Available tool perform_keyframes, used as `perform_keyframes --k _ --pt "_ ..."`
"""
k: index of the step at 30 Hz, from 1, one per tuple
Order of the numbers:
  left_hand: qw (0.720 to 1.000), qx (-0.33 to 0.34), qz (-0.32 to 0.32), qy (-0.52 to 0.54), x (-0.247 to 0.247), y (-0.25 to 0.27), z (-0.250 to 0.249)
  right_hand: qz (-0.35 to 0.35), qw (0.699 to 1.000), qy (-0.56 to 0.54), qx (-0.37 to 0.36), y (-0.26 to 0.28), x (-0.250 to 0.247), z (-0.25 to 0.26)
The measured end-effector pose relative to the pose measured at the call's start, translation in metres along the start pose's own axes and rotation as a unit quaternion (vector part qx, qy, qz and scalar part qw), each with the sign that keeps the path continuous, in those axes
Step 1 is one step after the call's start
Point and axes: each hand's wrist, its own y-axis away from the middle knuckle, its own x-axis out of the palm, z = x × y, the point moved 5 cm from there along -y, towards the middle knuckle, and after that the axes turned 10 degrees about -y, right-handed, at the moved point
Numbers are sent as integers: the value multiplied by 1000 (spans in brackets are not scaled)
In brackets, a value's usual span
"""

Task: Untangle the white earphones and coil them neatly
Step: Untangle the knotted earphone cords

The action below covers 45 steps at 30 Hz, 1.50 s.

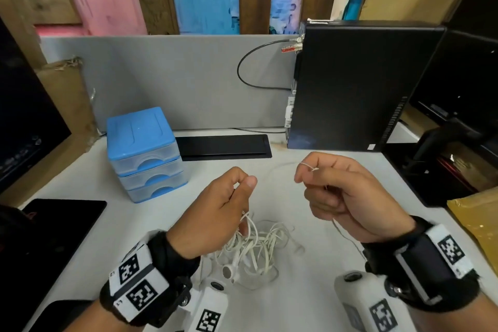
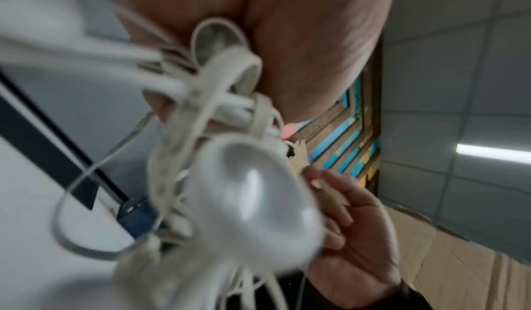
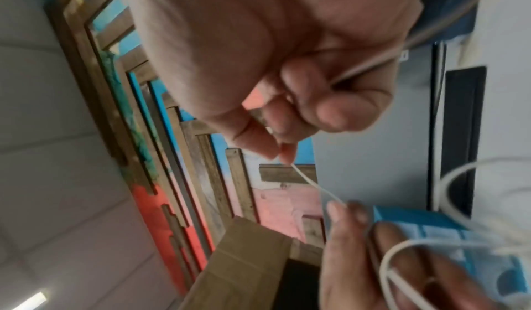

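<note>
At far left of the white desk [image 1: 310,264]: dark monitor [image 1: 24,121], cardboard box [image 1: 67,105] behind it, black flat pad [image 1: 54,237] near the front edge. Next over, blue three-drawer organiser [image 1: 145,153] against the grey partition [image 1: 167,78], black tray [image 1: 223,147] just beside it.

Left hand [image 1: 215,213]: raised over the desk, thumb and forefinger pinching the cable, other fingers curled round several loops. White earphones [image 1: 253,248] hang from it as a tangled bundle down to the desk surface, between the two wrists; one earbud [image 1: 229,271] at the bottom of the bundle. Left wrist view is blurred, shows an earbud [image 2: 252,205] and cable loops close to the lens.

Right hand [image 1: 342,191]: fingers curled, thumb and forefinger pinching a thin strand; a short run of cable spans from there to the left-hand fingertips [image 3: 342,212]. More cable trails out under the right palm toward the wrist.

Far right: black PC tower [image 1: 358,83], second monitor [image 1: 463,81], brown padded envelope [image 1: 479,224].
</note>
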Motion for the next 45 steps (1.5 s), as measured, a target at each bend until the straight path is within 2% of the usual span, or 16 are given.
perform_keyframes --k 3,5,6,8,11,13,15,20,26,32,35,45 --pt "991 -68 15 112 4 -5 10 72 990 -113 -45 8 3 17" --pt "977 -105 1 187 1 -9 17 91 982 -145 -79 12 -2 29" --pt "967 -115 -4 229 -2 -10 19 92 983 -127 -91 13 -5 32" --pt "944 -112 -2 310 -7 -13 23 66 993 -19 -95 14 -10 33" --pt "926 -64 17 372 -13 -15 19 38 988 141 -41 9 -8 20" --pt "925 -36 19 377 -15 -14 14 47 983 179 -2 8 0 9" --pt "931 -10 24 364 -15 -12 9 58 977 206 5 8 8 2" --pt "938 36 50 342 -12 -8 2 29 967 237 -91 8 16 -3" --pt "940 70 86 322 -9 -3 -5 1 941 303 -152 11 16 -9" --pt "952 66 -15 298 -7 -4 -5 -37 919 332 -209 13 16 -8" --pt "953 49 -48 296 -9 -5 -5 -25 919 339 -201 10 15 -10" --pt "949 -21 -61 308 -5 -1 -6 44 928 332 -163 4 10 -14"
